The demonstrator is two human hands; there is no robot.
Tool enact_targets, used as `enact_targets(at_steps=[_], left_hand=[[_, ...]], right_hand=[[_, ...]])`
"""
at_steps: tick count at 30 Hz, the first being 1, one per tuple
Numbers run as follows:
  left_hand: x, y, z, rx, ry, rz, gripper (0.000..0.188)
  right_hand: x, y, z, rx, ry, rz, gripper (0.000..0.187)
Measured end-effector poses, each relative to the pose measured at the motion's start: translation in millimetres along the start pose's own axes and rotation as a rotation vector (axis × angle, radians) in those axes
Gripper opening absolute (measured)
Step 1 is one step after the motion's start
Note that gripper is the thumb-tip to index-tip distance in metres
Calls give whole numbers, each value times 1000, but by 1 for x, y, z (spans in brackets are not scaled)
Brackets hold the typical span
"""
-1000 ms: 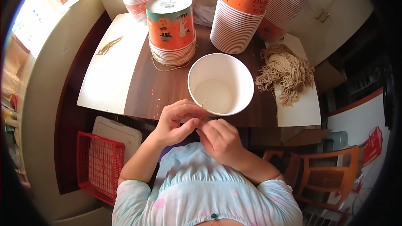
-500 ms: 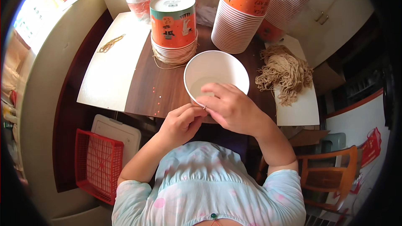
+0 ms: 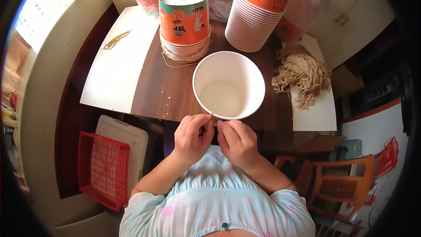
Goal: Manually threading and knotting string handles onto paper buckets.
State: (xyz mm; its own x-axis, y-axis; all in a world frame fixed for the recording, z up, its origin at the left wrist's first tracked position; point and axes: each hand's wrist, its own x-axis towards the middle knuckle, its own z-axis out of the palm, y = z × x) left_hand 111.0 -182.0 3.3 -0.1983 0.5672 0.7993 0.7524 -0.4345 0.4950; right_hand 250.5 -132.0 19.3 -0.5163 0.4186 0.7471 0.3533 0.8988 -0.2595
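Observation:
An open white paper bucket (image 3: 250, 77) stands upright at the table's near edge, its mouth facing me. Just in front of its near rim, my left hand (image 3: 190, 137) pinches a thin beige cord (image 3: 211, 113), a short tip of which pokes up above the fingers. Close beside it, my right hand (image 3: 238, 142) is closed, thumb against fingers, at the same cord. Much of the cord and the bucket's outer front side are hidden by my hands.
A stack of orange printed buckets (image 3: 183, 22) with cords round its base stands behind. A taller bucket stack (image 3: 254, 19) is at back right. A heap of beige cords (image 3: 302, 72) lies right, a small cord bundle (image 3: 116, 39) left. A red basket (image 3: 103, 171) sits below left.
My right hand has drawn back from over the bucket's near rim and come down next to my left hand. The bucket's inside now shows fully.

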Motion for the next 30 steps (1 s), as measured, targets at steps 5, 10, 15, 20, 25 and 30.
enact_targets(at_steps=[5, 10, 15, 20, 25, 30], left_hand=[[0, 9, 3, -589, 5, -748, 19], [10, 8, -1, -908, 74, -888, 18], [7, -2, -4, -979, 90, -945, 20], [7, -5, -6, -1009, 39, -1000, 20], [11, -2, -3, -902, 96, -951, 23], [7, 1, -3, -608, 21, -795, 15]], right_hand=[[3, 2, 11, -49, -41, 165, 22], [2, 7, 25, 322, -40, 370, 23], [-1, -2, 31, 1263, -71, 959, 20], [-3, -2, 38, 1647, -15, 1139, 21], [2, -2, 38, 1753, 16, 1297, 23], [2, 4, 37, 1730, 5, 1344, 23]])
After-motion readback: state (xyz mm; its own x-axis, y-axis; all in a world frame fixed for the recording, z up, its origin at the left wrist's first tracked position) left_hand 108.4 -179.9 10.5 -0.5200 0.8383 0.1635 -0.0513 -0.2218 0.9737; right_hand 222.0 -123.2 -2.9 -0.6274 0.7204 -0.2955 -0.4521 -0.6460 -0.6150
